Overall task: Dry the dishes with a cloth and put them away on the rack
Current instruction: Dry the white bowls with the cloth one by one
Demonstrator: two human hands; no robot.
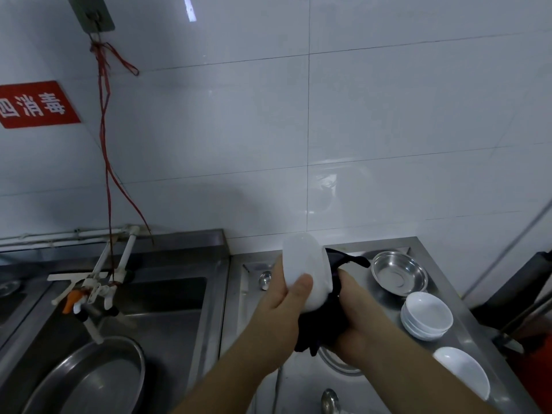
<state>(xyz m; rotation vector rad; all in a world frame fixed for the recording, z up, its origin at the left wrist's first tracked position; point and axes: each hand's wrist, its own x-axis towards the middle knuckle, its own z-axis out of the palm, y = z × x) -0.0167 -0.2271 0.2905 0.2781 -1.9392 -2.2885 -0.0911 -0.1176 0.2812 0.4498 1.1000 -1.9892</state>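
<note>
Two bare hands meet above the stainless steel surface [466,333], in front of the white tiled wall [358,115]. The left hand [283,297] holds a small white ceramic dish [304,270] upright on its edge: the thumb [301,286] lies curled over the near side of the dish, and the other fingers of this hand are hidden behind it. The right hand [355,315] grips a dark, almost black cloth [322,327], with its fingers curled around the bunched fabric. The cloth touches the right side and the bottom of the dish, and one corner of it sticks out behind the dish toward the wall. So the dish sits between the left thumb and the cloth, raised above the surface, not resting on it.

On the surface to the right stand a round shiny metal bowl [398,271], then a stack of small white dishes [425,319], and nearer the camera one more white dish [466,372] alone. A metal spoon [330,400] lies at the bottom edge. To the left is a steel sink [167,306] with a white tap [89,294] over it and a large round metal basin [92,377] inside.
</note>
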